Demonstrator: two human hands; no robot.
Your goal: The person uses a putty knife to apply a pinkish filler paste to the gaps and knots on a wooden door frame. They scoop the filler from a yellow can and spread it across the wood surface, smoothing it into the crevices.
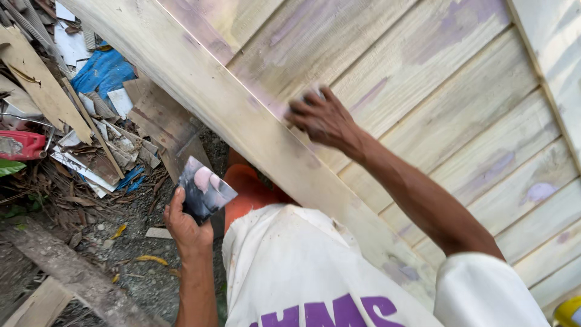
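The panel [460, 121] leans behind its frame board [242, 115], the right hand [324, 118] pressing curled fingers on it, seemingly spreading filler, while below the board the left hand [184, 227] pinches a smeared card [204, 189], palette-like.

A heap of broken wood scraps [78, 115] and a crumpled blue sheet [103, 71] lies on gravelly ground [130, 242]. A red container [21, 145] sits at the left edge, and a weathered plank [66, 266] runs below.

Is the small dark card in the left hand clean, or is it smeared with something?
Smeared. The dark card, held up by the left hand, carries pinkish-white paste on its face.
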